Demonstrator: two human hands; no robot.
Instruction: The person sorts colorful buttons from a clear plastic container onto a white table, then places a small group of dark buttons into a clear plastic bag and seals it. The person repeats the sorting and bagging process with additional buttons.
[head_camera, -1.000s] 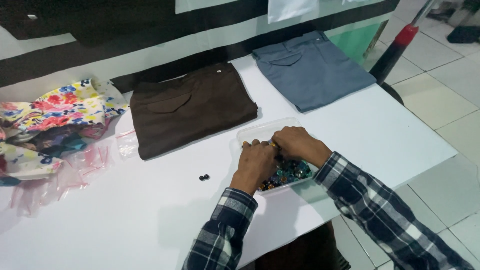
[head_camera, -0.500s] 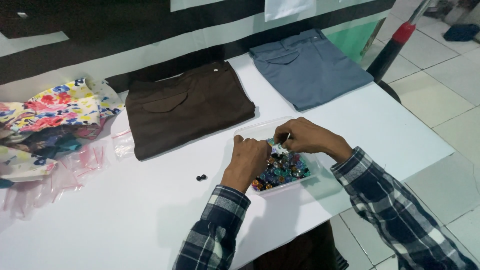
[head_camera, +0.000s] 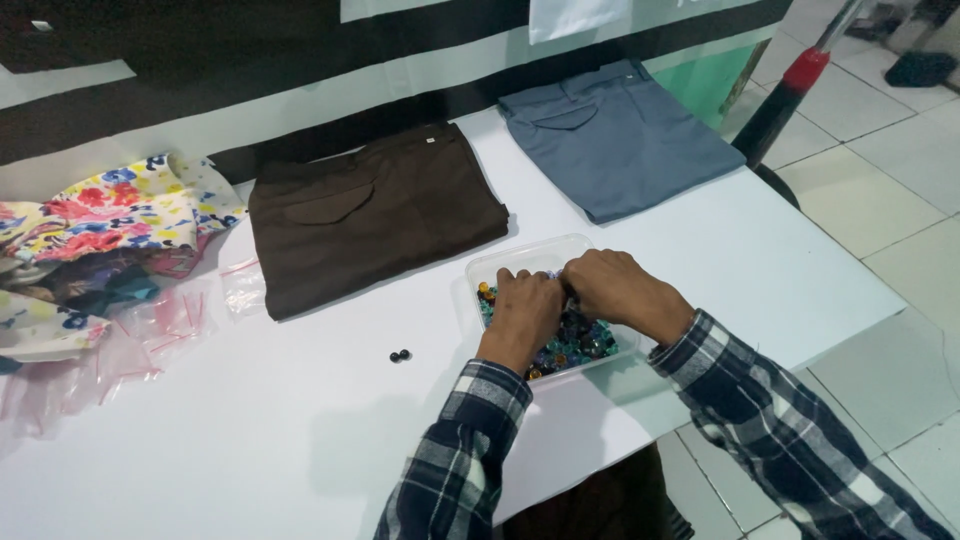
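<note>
At the far left of the white worktop (head_camera: 200, 430) lies a heap of flowered cloth (head_camera: 95, 215) with thin clear plastic bags (head_camera: 150, 330) beside it. Next comes a folded brown pair of trousers (head_camera: 375, 215), and in front of it two small black beads (head_camera: 400, 355) lie loose on the worktop, apart from everything else. Then there is a clear plastic box (head_camera: 530, 255) full of small colourful beads (head_camera: 585, 340). Both hands are over this box. The left hand (head_camera: 525, 310) is curled with the fingertips down among the beads. The right hand (head_camera: 615, 290) meets it, also curled. If either grip pinches a bead, I cannot tell, the fingers hide it. Behind lies a folded grey-blue pair of trousers (head_camera: 620, 135).

I think the box can slide or tip, because it stands near the front edge and the hands press in it. Then beads can roll onto the floor.
</note>
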